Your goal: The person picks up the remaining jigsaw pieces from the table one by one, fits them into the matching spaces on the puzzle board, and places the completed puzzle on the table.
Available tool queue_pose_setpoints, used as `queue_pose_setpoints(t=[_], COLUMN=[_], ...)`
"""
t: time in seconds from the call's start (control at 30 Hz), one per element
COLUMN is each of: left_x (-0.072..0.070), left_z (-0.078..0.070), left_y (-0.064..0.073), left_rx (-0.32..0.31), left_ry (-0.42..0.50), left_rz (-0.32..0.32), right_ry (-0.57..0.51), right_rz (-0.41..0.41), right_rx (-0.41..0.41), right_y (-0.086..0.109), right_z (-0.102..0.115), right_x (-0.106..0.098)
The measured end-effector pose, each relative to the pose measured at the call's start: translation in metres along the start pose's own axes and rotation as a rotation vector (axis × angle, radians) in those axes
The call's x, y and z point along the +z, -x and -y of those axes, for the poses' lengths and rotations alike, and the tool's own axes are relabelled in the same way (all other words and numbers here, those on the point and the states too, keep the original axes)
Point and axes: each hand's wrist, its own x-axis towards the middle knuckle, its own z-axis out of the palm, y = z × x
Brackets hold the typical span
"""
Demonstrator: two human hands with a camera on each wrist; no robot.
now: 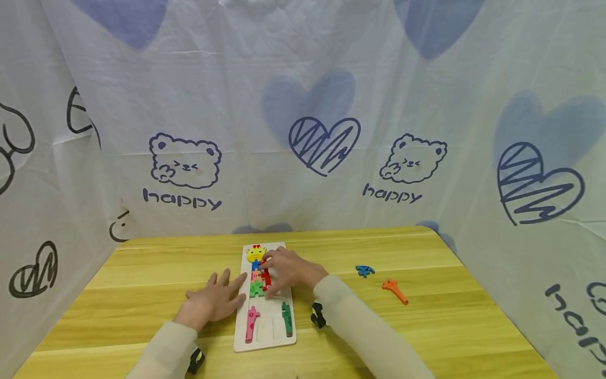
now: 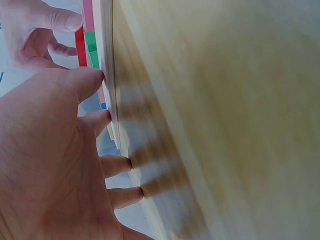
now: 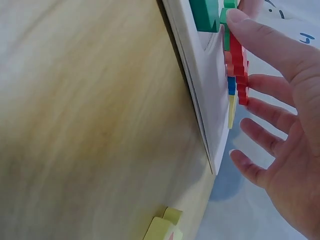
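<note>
A white puzzle board [image 1: 272, 342] lies on the table, bearing a giraffe's yellow head [image 1: 256, 255] and blue, pink-orange and green body pieces [image 1: 256, 289]. My right hand [image 1: 290, 269] pinches a long red puzzle piece [image 3: 238, 62] lengthwise over the board, thumb at its near end and fingers at its far end. The red piece overlaps the body column in the right wrist view. My left hand [image 1: 211, 300] rests at the board's left edge, fingers spread, some tips on the edge and others on the table. Lower on the board sit a pink piece [image 1: 252, 323] and a dark green piece [image 1: 287, 319].
To the right of the board lie a blue piece [image 1: 364, 270] and an orange leg-shaped piece [image 1: 395, 291]. A yellow piece [image 3: 162, 229] shows at the bottom of the right wrist view. Behind the wooden table [image 1: 331, 242] hangs a printed white curtain [image 1: 265, 158].
</note>
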Motion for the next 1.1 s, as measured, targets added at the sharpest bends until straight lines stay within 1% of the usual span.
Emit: queue_pose_setpoints(t=[0.17, 0.37, 0.67, 1.1], left_x=[0.0, 0.001, 0.001, 0.001], left_z=[0.0, 0.001, 0.001, 0.002], left_y=[-0.002, -0.002, -0.002, -0.002], left_rx=[-0.002, -0.002, -0.005, 0.005], left_ry=[0.0, -0.001, -0.002, -0.004], left_rz=[0.003, 0.002, 0.005, -0.006], right_ry=[-0.046, -0.053, -0.06, -0.054], right_rz=[0.001, -0.001, 0.014, 0.02], right_rx=[0.025, 0.05, 0.047, 0.042], right_y=[-0.002, -0.003, -0.006, -0.014], right_z=[0.002, 0.002, 0.005, 0.002], right_x=[0.0, -0.001, -0.004, -0.002])
